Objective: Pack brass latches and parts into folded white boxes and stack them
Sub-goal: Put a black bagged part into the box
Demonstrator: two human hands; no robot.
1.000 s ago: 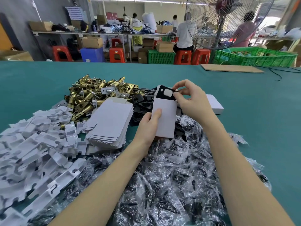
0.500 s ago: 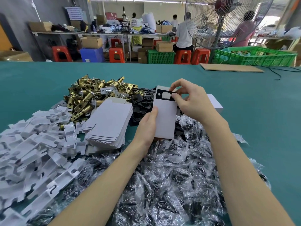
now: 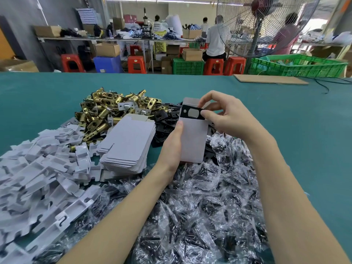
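The black plate (image 3: 192, 112) sits lower in the mouth of the white box (image 3: 193, 138) than a second ago, just right of frame centre. It is flat, with a pale oblong window and small holes. My right hand (image 3: 226, 116) pinches its edge; my left hand (image 3: 171, 147) grips the box's side. The box's top flap stands open behind the plate, and only the plate shows in it.
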